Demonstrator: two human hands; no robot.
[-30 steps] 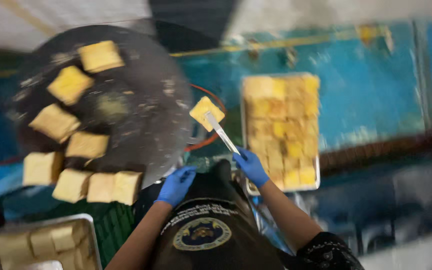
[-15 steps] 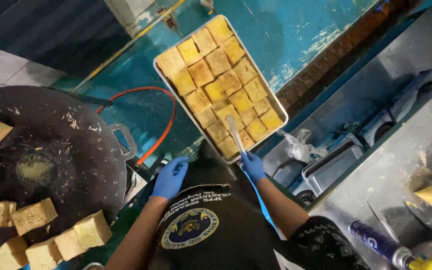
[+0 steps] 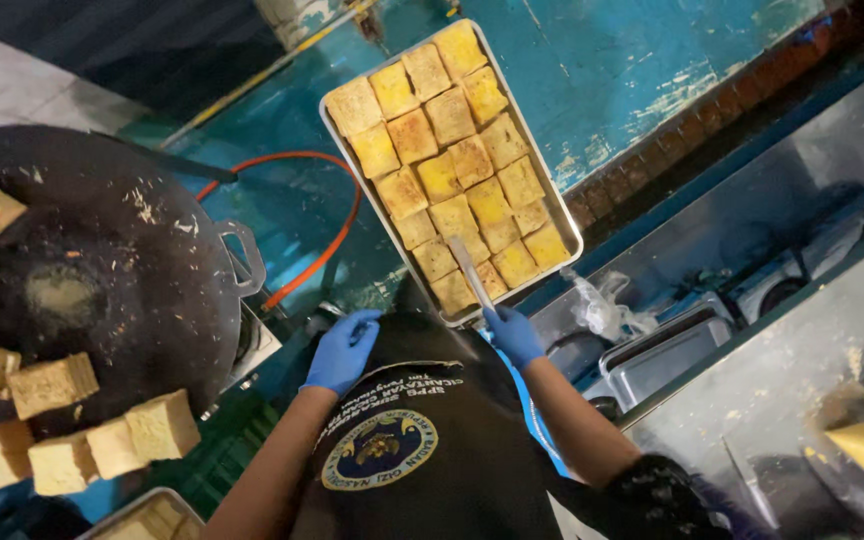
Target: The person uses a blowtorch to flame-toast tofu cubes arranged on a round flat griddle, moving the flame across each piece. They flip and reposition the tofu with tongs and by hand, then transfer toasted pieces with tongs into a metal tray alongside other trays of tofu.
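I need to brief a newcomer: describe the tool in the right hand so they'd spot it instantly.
Find the long metal tray of golden fried squares on the blue surface. At its near end, the right hand in a blue glove holds a slim metal spatula whose blade lies over the squares. It is the only utensil on the tray.

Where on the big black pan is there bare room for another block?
The pan is bare across its middle and top right, toward its handle. Tofu blocks crowd its left and lower edge. The tray is packed full, with no gap.
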